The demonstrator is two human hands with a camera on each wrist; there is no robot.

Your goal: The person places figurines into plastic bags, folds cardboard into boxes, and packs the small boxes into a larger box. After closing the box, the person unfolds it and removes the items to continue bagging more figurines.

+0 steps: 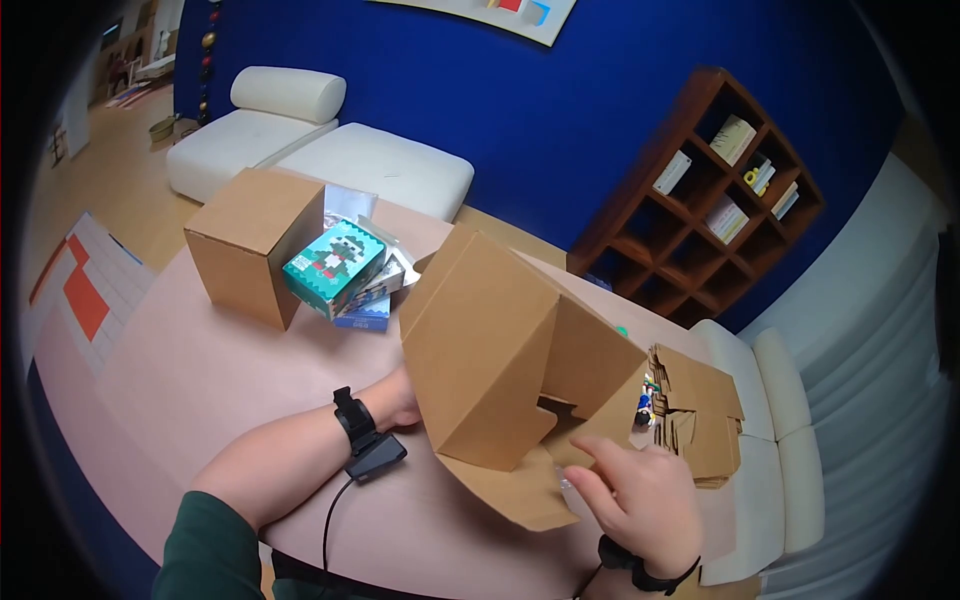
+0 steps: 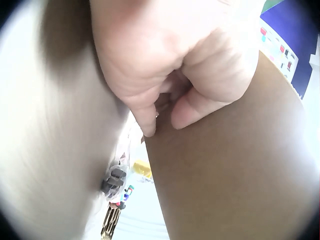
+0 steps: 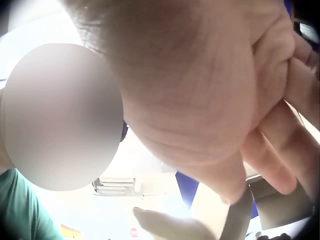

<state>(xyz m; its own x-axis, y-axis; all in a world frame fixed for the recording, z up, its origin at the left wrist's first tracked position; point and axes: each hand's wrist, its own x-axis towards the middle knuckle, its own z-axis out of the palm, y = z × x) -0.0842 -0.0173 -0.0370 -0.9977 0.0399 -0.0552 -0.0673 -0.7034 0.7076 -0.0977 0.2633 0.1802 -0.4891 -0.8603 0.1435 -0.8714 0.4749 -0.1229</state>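
Note:
A brown cardboard box (image 1: pixel 480 350) is tilted above the table, its opening and a loose flap facing the right side. My left hand (image 1: pixel 400 396) is at its left side, partly hidden by the box; in the left wrist view the thumb and fingers of the left hand (image 2: pixel 175 65) pinch a cardboard edge (image 2: pixel 230 160). Beside the lower flap is my right hand (image 1: pixel 645 500), its thumb and index finger apart. In the right wrist view the fingers of the right hand (image 3: pixel 200 90) are loosely extended, with cardboard (image 3: pixel 280 205) beyond them.
Another cardboard box (image 1: pixel 245 245) stands on the pink table (image 1: pixel 330 375) at the left, beside a teal box (image 1: pixel 335 262) stacked on other packages. Flattened cardboard (image 1: pixel 705 415) and small colourful toy pieces (image 1: pixel 645 402) lie at the right. A wooden shelf (image 1: pixel 690 205) and white seats (image 1: pixel 375 168) stand beyond.

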